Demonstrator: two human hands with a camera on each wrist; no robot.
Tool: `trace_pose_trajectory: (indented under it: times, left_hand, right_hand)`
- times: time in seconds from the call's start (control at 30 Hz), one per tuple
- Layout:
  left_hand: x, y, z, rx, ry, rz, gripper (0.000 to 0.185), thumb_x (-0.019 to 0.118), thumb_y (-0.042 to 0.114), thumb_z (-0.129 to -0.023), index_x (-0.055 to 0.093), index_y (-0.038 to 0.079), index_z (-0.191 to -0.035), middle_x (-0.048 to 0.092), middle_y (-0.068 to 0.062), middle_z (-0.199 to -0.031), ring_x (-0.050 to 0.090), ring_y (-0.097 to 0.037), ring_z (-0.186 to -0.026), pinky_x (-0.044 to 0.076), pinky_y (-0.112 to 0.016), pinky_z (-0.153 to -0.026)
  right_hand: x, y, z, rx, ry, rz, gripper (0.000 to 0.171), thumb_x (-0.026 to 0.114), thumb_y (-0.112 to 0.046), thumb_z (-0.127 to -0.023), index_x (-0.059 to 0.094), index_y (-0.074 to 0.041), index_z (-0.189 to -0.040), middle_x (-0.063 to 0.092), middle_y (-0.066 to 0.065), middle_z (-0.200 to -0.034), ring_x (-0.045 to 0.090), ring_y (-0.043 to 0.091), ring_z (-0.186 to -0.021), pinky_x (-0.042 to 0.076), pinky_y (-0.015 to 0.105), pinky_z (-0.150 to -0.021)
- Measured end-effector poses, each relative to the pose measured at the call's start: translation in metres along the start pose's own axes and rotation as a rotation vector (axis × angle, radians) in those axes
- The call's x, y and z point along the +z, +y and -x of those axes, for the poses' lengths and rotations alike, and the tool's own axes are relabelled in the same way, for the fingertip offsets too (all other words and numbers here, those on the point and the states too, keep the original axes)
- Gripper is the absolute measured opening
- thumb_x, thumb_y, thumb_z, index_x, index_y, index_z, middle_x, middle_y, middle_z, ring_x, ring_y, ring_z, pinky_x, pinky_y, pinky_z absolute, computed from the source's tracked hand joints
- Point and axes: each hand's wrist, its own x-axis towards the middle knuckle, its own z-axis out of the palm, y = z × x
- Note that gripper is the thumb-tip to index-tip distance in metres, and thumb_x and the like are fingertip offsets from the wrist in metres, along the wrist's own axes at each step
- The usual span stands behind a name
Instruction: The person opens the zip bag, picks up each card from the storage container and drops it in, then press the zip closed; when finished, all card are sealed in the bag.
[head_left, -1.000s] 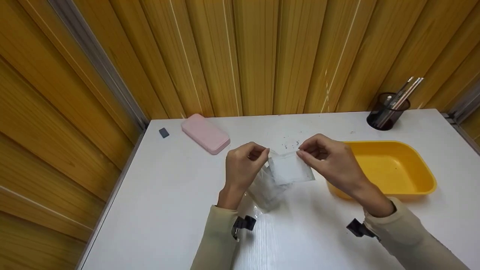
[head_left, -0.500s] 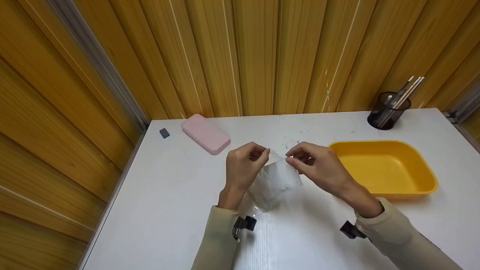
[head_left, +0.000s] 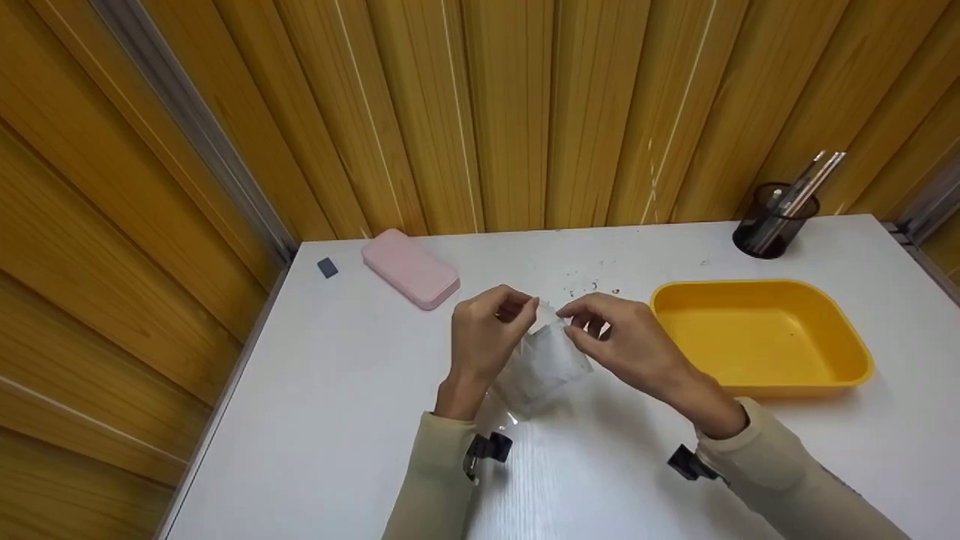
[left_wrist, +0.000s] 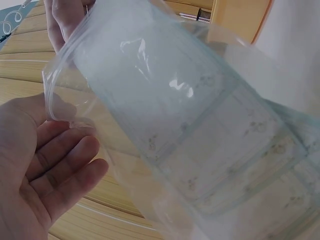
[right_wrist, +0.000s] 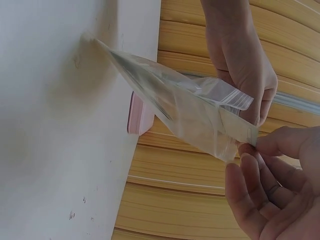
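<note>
A clear zip bag [left_wrist: 135, 175] hangs between both hands over the white table, its mouth toward the wall. Inside are flat pale cards with green-grey borders and faint small prints. My left hand [head_left: 487, 337] pinches the bag's rim at the mouth, thumb against index finger, the other fingers curled. In the head view a white card [head_left: 559, 354] lies within the bag, its upper edge by the opening. My right hand [head_left: 626, 341] is at that edge; in the right wrist view its thumb and fingers [right_wrist: 239, 187] pinch a pale corner at the mouth.
To the right stands a yellow tray [head_left: 757, 386], partly behind the right wrist. A pen holder [head_left: 765, 232] is at the back right. Toward the back left lie a pink case [head_left: 411, 268] and a dark eraser-like block [head_left: 328, 268]. Small crumbs [head_left: 592, 287] dot the table.
My right hand has moved left toward the left hand, bringing the white card from beside the bag's mouth down into the bag. The left hand has stayed in place.
</note>
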Motion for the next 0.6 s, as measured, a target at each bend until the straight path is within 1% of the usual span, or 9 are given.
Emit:
trace_pose_trajectory:
  times: [0.1, 0.2, 0.3, 0.4, 0.6]
  left_hand:
    - [0.0, 0.0, 0.0, 0.001, -0.001, 0.002, 0.007, 0.082, 0.003, -0.089, 0.077, 0.003, -0.084, 0.075, -0.004, -0.075, 0.071, -0.012, -0.063, 0.059, -0.022, -0.062]
    - [0.0, 0.0, 0.0, 0.003, -0.004, 0.002, 0.007, 0.082, 0.003, -0.089, 0.078, 0.003, -0.084, 0.075, -0.004, -0.075, 0.07, -0.012, -0.063, 0.059, -0.022, -0.061]
    - [0.0, -0.001, 0.0, 0.003, -0.005, 0.008, 0.007, 0.082, 0.003, -0.089, 0.078, 0.003, -0.085, 0.075, -0.004, -0.075, 0.07, -0.013, -0.063, 0.06, -0.025, -0.061]
    - [-0.001, -0.001, 0.0, 0.008, -0.004, 0.011, 0.007, 0.082, 0.003, -0.089, 0.077, 0.003, -0.085, 0.075, -0.005, -0.075, 0.071, -0.014, -0.062, 0.06, -0.027, -0.06]
    - [-0.001, -0.001, 0.0, 0.022, 0.006, 0.006, 0.007, 0.082, 0.002, -0.089, 0.077, 0.003, -0.084, 0.075, -0.004, -0.075, 0.071, -0.012, -0.062, 0.059, -0.022, -0.061]
  right_hand:
    - [0.005, 0.001, 0.0, -0.027, 0.003, 0.032, 0.018, 0.078, 0.003, -0.092, 0.078, -0.002, -0.109, 0.076, 0.002, -0.097, 0.066, 0.014, -0.077, 0.057, 0.03, -0.069]
    - [0.009, 0.002, -0.001, -0.045, 0.016, 0.068, 0.018, 0.079, 0.004, -0.091, 0.078, -0.001, -0.108, 0.076, 0.004, -0.096, 0.065, 0.015, -0.075, 0.057, 0.033, -0.067]
    - [0.014, 0.003, -0.001, -0.056, 0.041, 0.101, 0.019, 0.078, 0.005, -0.089, 0.078, -0.002, -0.107, 0.075, 0.004, -0.093, 0.063, 0.015, -0.072, 0.055, 0.032, -0.064]
    - [0.018, 0.004, -0.001, -0.062, 0.07, 0.115, 0.02, 0.078, 0.006, -0.088, 0.078, -0.003, -0.106, 0.074, 0.002, -0.091, 0.062, 0.015, -0.068, 0.053, 0.028, -0.062]
    - [0.024, 0.005, -0.003, -0.075, 0.137, 0.128, 0.02, 0.078, 0.008, -0.087, 0.078, -0.003, -0.103, 0.073, 0.003, -0.088, 0.061, 0.016, -0.065, 0.051, 0.025, -0.059]
